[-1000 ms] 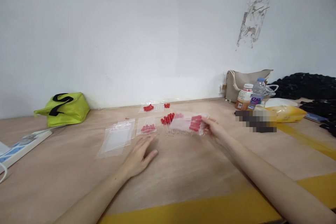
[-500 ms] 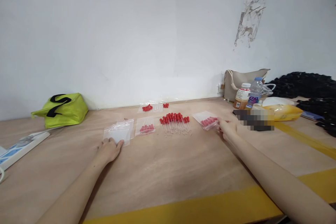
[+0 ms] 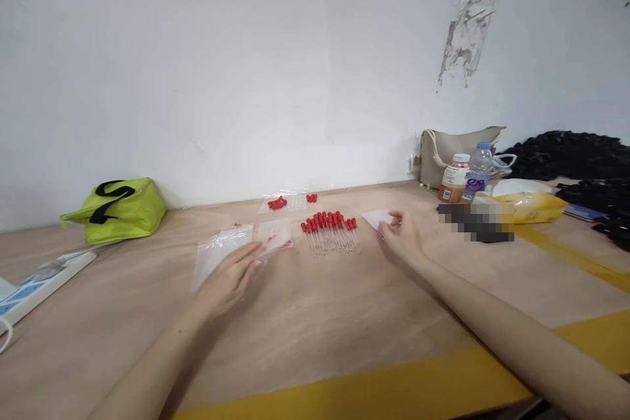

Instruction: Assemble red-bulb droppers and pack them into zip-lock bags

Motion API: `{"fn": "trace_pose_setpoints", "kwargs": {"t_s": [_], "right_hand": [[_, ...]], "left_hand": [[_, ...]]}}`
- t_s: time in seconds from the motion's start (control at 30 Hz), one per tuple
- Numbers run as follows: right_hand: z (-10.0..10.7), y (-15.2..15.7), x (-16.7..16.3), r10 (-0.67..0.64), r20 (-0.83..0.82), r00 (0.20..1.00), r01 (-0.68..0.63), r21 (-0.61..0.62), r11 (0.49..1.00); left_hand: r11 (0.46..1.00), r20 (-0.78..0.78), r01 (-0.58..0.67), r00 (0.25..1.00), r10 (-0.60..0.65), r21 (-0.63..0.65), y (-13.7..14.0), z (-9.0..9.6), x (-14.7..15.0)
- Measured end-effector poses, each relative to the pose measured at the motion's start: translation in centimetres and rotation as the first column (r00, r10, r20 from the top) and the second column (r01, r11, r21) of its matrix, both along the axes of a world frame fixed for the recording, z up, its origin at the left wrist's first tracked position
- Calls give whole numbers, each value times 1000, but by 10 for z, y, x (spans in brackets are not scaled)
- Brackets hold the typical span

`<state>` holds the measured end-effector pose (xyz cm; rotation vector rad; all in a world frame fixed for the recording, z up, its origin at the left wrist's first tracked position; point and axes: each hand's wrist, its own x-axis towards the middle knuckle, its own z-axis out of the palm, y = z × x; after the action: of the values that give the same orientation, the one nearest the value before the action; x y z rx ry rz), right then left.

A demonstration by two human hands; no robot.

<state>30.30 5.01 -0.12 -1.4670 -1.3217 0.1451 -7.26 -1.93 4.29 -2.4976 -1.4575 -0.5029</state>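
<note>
My left hand (image 3: 231, 281) has its fingers stretched forward, over the right edge of an empty clear zip bag (image 3: 216, 252) and by a middle zip bag (image 3: 275, 233) holding red-bulbed droppers, partly covered by glare. At the right, my right hand (image 3: 403, 239) curls its thumb and fingers on another zip bag (image 3: 375, 216); the hand hides most of this bag and its contents. Between the hands, several droppers (image 3: 329, 230) with red bulbs and clear stems lie side by side in a row, bulbs pointing to the wall.
Behind the row lies a clear bag with red bulbs (image 3: 277, 203). A lime-green bag (image 3: 125, 210) and a white power strip (image 3: 44, 282) are at left. At right stand a bottle (image 3: 453, 180), a beige bag (image 3: 457, 144) and a yellow tissue pack (image 3: 534, 207).
My left hand has left the front edge of the empty bag and moved right towards the middle bag. My right hand has shifted left over its bag, covering the droppers seen before.
</note>
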Motion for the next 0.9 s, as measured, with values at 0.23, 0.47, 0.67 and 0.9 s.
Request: {"fn": "trace_pose_setpoints", "kwargs": {"t_s": [0.23,0.47,0.67,0.9], "right_hand": [[7,39,-40,206,242,948,-152,-224,963],[11,84,-70,199,177,964,-142,-290,946],[10,100,-75,205,104,973,-161,-328,931],[6,104,-75,221,-59,973,-227,-364,903]], "left_hand": [[916,-41,247,961,-273,-317,-29,-22,59],[898,-30,235,964,-265,-372,-27,-27,58],[896,-12,238,965,-261,-375,-28,-27,59],[898,-5,245,964,-265,-365,-28,-29,59]]}}
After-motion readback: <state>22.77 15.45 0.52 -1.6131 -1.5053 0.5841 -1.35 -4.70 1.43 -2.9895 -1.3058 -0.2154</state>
